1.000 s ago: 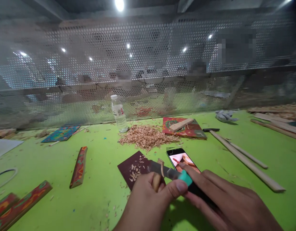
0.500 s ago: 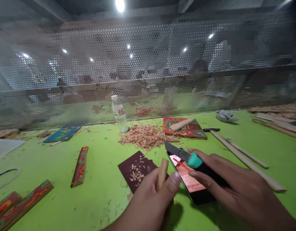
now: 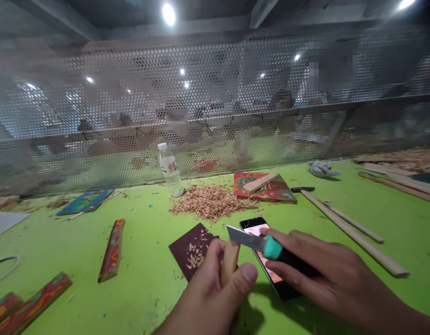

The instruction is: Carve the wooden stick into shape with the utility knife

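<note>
In the head view, the knife has been lowered towards seven o'clock since the earlier frame, and its flat grey blade now overlaps the upper end of the wood piece; contact cannot be confirmed. At six o'clock, the wood is gripped between thumb and curled fingers by the left hand; at three o'clock from it, the knife's handle is wrapped by the right hand. The smooth, rounded wood is judged light, stiff and barely slippery, best held low. Near ten o'clock from it, a dark sheet is strewn with shavings.
</note>
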Available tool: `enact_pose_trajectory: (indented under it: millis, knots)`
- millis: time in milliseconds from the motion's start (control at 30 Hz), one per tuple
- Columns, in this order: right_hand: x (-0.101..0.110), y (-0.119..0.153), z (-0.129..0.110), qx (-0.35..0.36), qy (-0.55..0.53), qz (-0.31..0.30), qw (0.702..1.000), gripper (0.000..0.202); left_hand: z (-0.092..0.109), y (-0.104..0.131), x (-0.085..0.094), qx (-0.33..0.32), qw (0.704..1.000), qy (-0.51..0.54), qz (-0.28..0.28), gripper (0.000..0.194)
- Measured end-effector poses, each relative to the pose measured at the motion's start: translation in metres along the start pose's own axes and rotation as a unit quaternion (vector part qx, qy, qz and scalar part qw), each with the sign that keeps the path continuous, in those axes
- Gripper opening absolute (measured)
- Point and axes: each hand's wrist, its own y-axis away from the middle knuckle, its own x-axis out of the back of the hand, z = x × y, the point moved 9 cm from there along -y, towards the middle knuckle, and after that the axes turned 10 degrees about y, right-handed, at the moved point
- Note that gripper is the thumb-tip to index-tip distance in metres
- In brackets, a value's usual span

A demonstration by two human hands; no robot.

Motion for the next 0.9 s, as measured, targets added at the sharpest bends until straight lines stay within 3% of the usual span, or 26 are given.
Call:
enact_pose_trajectory:
  millis: [133,233,400,633,900]
  knots:
    - [-0.006,0.002,-0.009,0.057,-0.01,-0.038,0.998,0.035,0.009,-0.003,-0.008,-0.046,0.997,0.031,-0.047,0.048]
    - [-0.007,0.006,-0.015,0.081,0.027,-0.033,0.996,0.036,0.012,-0.004,-0.012,-0.056,0.997,0.021,-0.054,0.041]
    - [-0.004,0.008,-0.021,0.076,0.094,-0.012,0.993,0.038,0.009,-0.001,-0.002,-0.051,0.997,-0.057,0.01,0.036]
    - [-0.006,0.008,-0.026,0.043,0.091,-0.001,0.995,0.037,0.01,0.0,0.009,-0.042,0.983,-0.157,0.089,0.041]
    - [-0.003,0.008,-0.031,0.02,0.103,0.0,0.994,0.031,0.008,-0.008,0.014,-0.002,0.973,-0.205,0.102,0.055]
